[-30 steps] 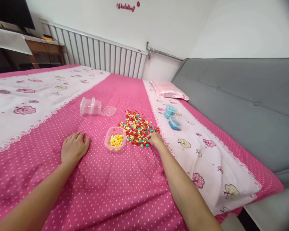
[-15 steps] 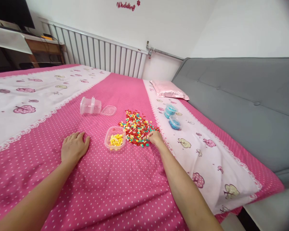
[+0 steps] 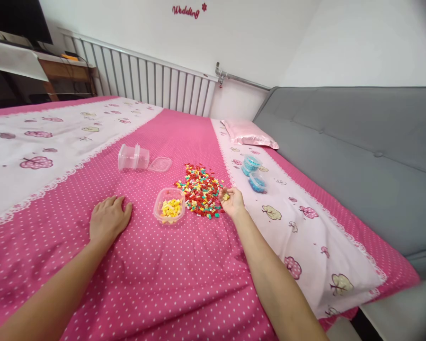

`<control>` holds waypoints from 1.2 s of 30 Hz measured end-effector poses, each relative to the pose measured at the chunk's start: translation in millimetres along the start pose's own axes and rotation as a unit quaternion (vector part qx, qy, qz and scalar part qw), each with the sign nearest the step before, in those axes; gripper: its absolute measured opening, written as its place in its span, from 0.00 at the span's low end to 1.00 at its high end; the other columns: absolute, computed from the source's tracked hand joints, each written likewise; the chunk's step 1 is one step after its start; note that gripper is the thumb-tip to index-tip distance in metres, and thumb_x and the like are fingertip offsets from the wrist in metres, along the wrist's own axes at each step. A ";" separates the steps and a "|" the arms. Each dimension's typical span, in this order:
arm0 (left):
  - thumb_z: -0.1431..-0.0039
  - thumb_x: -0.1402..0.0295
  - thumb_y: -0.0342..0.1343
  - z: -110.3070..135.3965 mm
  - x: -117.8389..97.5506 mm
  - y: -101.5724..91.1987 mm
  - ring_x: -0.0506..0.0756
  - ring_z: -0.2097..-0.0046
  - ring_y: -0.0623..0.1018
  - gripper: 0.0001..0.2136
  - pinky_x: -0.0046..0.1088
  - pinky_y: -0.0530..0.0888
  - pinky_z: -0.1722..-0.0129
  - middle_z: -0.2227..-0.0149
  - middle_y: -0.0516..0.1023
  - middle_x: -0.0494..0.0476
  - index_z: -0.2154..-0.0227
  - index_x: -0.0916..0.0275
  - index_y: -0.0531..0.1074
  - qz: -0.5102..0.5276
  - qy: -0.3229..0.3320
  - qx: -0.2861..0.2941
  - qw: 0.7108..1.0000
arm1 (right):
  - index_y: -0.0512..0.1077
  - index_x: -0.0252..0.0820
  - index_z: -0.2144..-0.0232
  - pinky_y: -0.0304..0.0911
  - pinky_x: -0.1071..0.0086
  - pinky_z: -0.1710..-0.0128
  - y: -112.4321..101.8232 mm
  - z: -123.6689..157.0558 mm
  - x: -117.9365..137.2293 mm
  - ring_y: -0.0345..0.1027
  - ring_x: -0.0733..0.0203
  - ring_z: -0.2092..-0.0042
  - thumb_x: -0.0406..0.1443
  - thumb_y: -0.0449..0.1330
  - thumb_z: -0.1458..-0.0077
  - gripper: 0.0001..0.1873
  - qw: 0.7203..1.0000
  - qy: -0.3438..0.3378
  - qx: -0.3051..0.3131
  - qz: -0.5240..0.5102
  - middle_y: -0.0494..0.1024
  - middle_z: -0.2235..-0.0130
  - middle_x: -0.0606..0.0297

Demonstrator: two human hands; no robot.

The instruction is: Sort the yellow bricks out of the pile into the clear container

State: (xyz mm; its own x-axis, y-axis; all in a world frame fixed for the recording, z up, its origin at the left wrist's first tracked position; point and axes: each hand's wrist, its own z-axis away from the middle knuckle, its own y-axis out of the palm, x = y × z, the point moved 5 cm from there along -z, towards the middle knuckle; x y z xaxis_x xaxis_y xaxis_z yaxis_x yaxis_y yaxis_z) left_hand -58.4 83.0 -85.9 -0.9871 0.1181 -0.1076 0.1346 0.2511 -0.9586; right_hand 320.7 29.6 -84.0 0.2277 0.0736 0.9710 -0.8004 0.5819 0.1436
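Yellow pieces cradled in a half-curled right hand

The yellow pieces [image 3: 226, 197] lie in the right hand [image 3: 235, 204], its fingers half-curled around them (how many pieces, I cannot tell). The palm faces partly up, beside the pile [image 3: 200, 189] on its side toward the bed's headboard [image 3: 358, 137] edge; the forearm slants in from the near side. The pile is small, blocky bits in red, yellow, green and pale tones. Just beside it stands a clear tub [image 3: 158, 205] with rounded corners, holding yellow bricks [image 3: 171, 208]. The left hand [image 3: 109, 219] rests palm down on the dotted pink cover [image 3: 163, 270], fingers nearly together, thumb apart. Toward the bed's far edge, clear containers [image 3: 129, 157] lie sideways near a thin lid [image 3: 160, 164]. Nearer the headboard edge are blue-filled tubs [image 3: 257, 182] and a satiny pillow [image 3: 250, 133].
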 end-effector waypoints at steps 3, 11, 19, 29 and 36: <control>0.39 0.55 0.33 0.1 0.1 0.3 0.65 0.43 0.66 0.29 0.43 0.58 0.41 0.44 0.68 0.69 0.46 0.70 0.66 0.002 0.000 0.003 1.000 | 0.66 0.41 0.83 0.57 0.77 0.82 -3.6 -2.1 -11.9 0.57 0.70 0.82 0.34 0.58 0.57 0.06 0.996 0.004 -0.011 0.083 0.64 0.84 0.73; 0.39 0.55 0.34 0.1 -0.4 -0.2 0.66 0.44 0.67 0.28 0.43 0.59 0.42 0.45 0.69 0.69 0.47 0.69 0.67 0.001 0.004 -0.006 1.000 | 0.70 0.45 0.91 0.58 0.73 0.75 -2.7 -6.8 -22.1 0.64 0.65 0.76 0.25 0.67 0.75 0.12 0.941 -0.039 -0.006 0.336 0.69 0.85 0.71; 0.39 0.55 0.34 0.3 -1.4 -1.3 0.66 0.44 0.67 0.28 0.43 0.59 0.42 0.45 0.69 0.69 0.48 0.70 0.67 -0.002 0.002 -0.005 1.000 | 0.72 0.47 0.90 0.59 0.72 0.72 -1.1 -5.8 -22.7 0.67 0.63 0.74 0.28 0.68 0.70 0.10 0.913 -0.068 0.002 0.403 0.73 0.82 0.71; 0.39 0.55 0.34 0.6 -1.5 -1.9 0.65 0.44 0.67 0.28 0.42 0.60 0.43 0.46 0.70 0.68 0.48 0.68 0.68 -0.004 0.003 -0.009 1.000 | 0.73 0.42 0.83 0.60 0.74 0.74 -0.3 -1.4 -22.0 0.66 0.66 0.75 0.30 0.67 0.66 0.05 0.969 -0.032 -0.015 0.245 0.73 0.81 0.72; 0.39 0.55 0.35 -0.3 -0.9 -0.2 0.65 0.44 0.67 0.28 0.43 0.60 0.43 0.46 0.70 0.70 0.48 0.69 0.68 0.002 0.007 -0.010 1.000 | 0.66 0.41 0.79 0.52 0.79 0.84 7.8 0.4 -5.7 0.59 0.71 0.80 0.31 0.59 0.55 0.05 1.000 -0.007 0.003 0.029 0.68 0.81 0.71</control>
State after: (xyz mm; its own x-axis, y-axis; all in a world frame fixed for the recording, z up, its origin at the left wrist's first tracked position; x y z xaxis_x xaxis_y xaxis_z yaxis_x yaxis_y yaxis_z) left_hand -57.5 83.0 -85.5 -0.9855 0.1318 -0.1071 0.1396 0.2697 -0.9528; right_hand 313.0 33.4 -88.4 0.1732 0.0961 0.9802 -0.8152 0.5725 0.0879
